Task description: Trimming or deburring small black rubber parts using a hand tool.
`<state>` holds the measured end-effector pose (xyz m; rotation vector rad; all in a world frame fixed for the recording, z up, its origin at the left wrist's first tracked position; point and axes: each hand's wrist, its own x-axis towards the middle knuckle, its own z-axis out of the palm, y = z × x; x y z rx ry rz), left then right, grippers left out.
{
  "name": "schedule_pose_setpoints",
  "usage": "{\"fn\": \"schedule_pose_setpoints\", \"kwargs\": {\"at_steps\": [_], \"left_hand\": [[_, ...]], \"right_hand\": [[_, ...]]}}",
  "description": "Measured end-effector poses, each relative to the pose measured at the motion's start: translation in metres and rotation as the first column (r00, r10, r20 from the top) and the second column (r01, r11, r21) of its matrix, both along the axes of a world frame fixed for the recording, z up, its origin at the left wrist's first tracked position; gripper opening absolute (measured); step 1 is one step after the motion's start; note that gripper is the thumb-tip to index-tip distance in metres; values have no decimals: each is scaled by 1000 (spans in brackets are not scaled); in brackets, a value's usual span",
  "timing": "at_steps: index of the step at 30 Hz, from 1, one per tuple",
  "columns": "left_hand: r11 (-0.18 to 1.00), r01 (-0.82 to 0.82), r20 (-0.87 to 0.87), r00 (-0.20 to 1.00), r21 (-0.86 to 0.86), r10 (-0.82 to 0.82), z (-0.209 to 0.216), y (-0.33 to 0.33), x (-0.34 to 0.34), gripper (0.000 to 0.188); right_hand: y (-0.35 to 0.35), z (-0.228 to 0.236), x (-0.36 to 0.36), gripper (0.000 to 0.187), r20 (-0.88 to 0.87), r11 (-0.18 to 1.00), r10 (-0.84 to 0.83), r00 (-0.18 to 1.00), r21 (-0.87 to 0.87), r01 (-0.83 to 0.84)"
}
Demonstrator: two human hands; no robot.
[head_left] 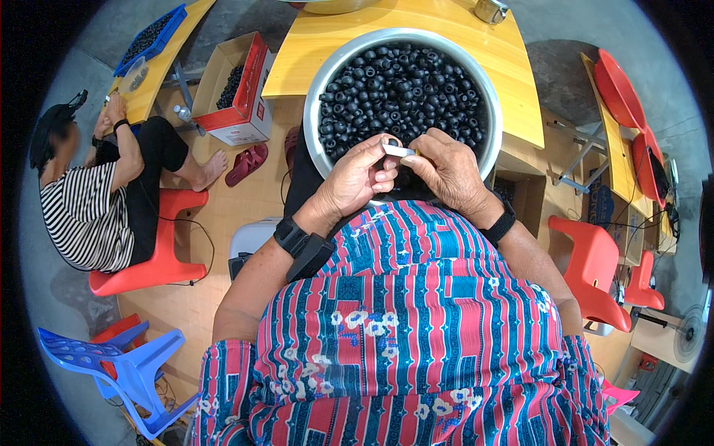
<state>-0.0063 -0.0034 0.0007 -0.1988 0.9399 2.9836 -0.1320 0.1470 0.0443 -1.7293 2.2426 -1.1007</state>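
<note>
A wide metal basin (494, 111) in front of me holds a heap of small black rounded parts (405, 89), many with a hole in one end. Over its near edge, my left hand (355, 177) pinches one small black part (392, 142) between thumb and fingers. My right hand (452, 172) is closed on a short, flat, whitish trimming tool (399, 151), whose end touches or lies right beside that part. Fingers hide most of the tool and the exact contact.
The basin stands on a yellow wooden table (520, 67) with a metal cup (491, 10) at its far edge. On the left, another person (93, 193) sits on a red chair (167, 245) near a red carton (242, 104). Blue chair (141, 364) lower left; red stool (591, 271) right.
</note>
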Motion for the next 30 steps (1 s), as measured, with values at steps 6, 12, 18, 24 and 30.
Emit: {"fn": "schedule_pose_setpoints", "kwargs": {"at_steps": [6, 12, 18, 24, 30], "left_hand": [[1000, 10, -20, 1000, 2, -10, -2, -1, 0, 20], [999, 18, -24, 1000, 32, -18, -3, -2, -1, 20], [995, 82, -90, 993, 48, -78, -4, -1, 1, 19], [999, 51, -58, 997, 2, -51, 1, 2, 1, 20], [1000, -8, 5, 1000, -28, 8, 3, 6, 1, 23]], "right_hand": [[-1, -2, -1, 24, 0, 1000, -4, 1000, -6, 4], [-2, -1, 1, 25, -25, 1000, -27, 999, 14, 27], [-3, -10, -11, 25, 83, 971, -236, 968, -9, 238], [-3, -13, -9, 22, 318, 985, -93, 944, -111, 134], [-4, -9, -2, 27, 335, 973, 61, 940, -232, 20]]}}
